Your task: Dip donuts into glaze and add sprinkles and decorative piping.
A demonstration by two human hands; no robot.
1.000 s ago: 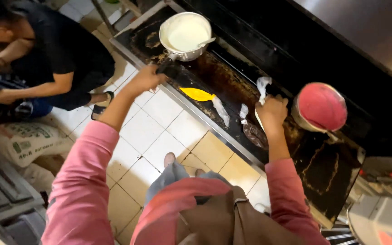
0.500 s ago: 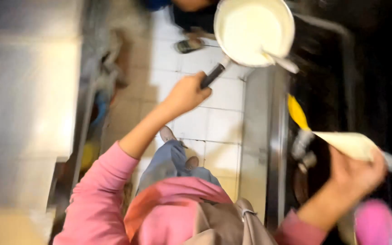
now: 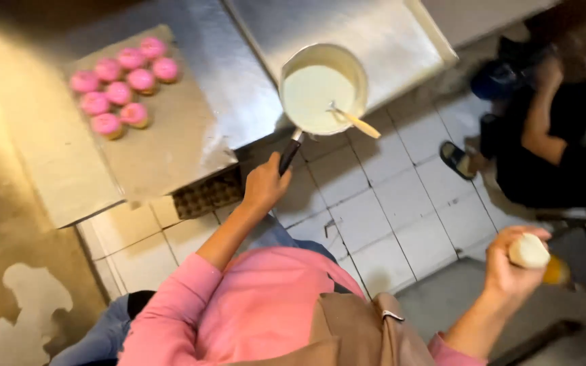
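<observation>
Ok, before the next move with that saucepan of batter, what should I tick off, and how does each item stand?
1. Left hand wrapped on the saucepan handle: ok.
2. Saucepan level, white batter inside the rim: ok.
3. Spoon resting in the batter, handle over the rim: ok.
4. Right hand closed on a rolled pale piece: ok; what it is, cannot tell.
5. Pink cakes on the sheet apart from the saucepan: ok.
6. Seated person apart from the saucepan: ok.
</observation>
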